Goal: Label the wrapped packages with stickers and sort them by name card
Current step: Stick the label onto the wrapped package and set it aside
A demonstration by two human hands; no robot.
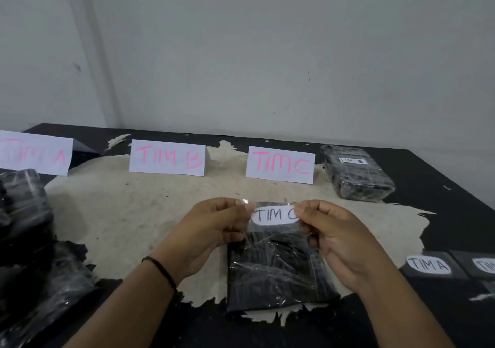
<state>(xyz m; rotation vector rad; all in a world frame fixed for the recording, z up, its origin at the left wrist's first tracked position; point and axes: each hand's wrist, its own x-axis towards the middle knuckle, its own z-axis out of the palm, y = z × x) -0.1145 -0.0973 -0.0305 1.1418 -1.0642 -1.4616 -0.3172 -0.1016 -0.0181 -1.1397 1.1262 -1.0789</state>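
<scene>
Both hands raised over the near middle of the black table (442,187) with its worn pale patch: left hand (211,230) and right hand (337,238) each pinching one end of a strip of clear tape carrying a white oval paper sticker marked "TIM C" (274,216), stretched taut between them. Directly beneath, a flat black package wrapped in crinkled clear film (276,270), lying on the table toward the near edge, long axis running from near edge to far edge, sticker held crosswise over its far end, lettering reading upright to the wearer.

Probably light and thin, that tape: limp, clingy, prone to folding on itself, so best kept by the two ends under tension. Film on the package likely slick and soft; safer taken by the edges.

Along the far edge, three folded white paper cards lettered in pink: "TIM A" (34,153) at the far left, "TIM B" (167,157), "TIM C" (280,164). Right of those, a wrapped black package labelled "TIM B" (356,173). At the right edge, a white oval "TIM A" sticker (428,264) waiting
</scene>
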